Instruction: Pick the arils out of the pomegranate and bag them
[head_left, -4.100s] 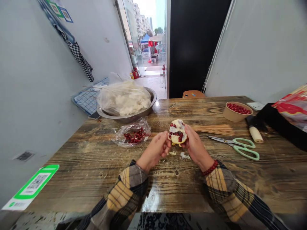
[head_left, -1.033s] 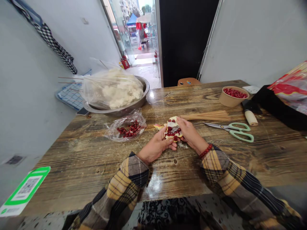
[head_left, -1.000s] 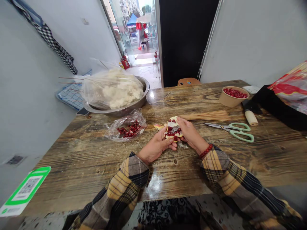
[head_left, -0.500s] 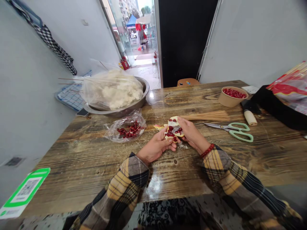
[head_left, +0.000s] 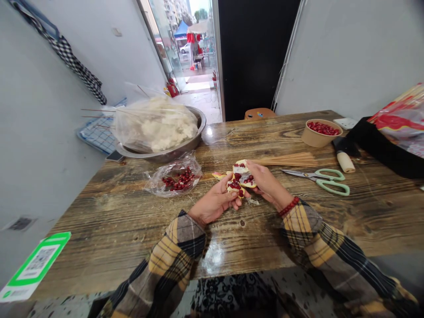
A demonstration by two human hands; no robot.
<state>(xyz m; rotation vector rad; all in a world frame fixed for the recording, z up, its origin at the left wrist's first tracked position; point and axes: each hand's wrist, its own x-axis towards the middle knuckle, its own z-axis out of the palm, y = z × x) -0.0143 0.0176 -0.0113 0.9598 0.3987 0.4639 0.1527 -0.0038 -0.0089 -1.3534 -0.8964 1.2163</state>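
Both my hands grip a chunk of pomegranate (head_left: 241, 176) with pale pith and dark red seeds, just above the wooden table (head_left: 232, 238). My left hand (head_left: 216, 203) pinches its lower left part, and my right hand (head_left: 266, 183) holds the upper right part. The chunk is splitting between them. A small piece of peel (head_left: 218, 175) lies just left of the fruit. A clear plastic bag (head_left: 174, 179) with loose red seeds sits to the left of my hands.
A metal basin (head_left: 172, 150) with white stuff under plastic stands at the back left. Bamboo skewers (head_left: 286, 160), green-handled scissors (head_left: 326, 181), a paper bowl of seeds (head_left: 320, 132), a knife handle (head_left: 346, 165) and a red-and-black bag (head_left: 391, 137) lie to the right.
The pomegranate chunk has come apart further, my right hand pulling its upper part up and to the right. Over four seconds my view has dropped lower.
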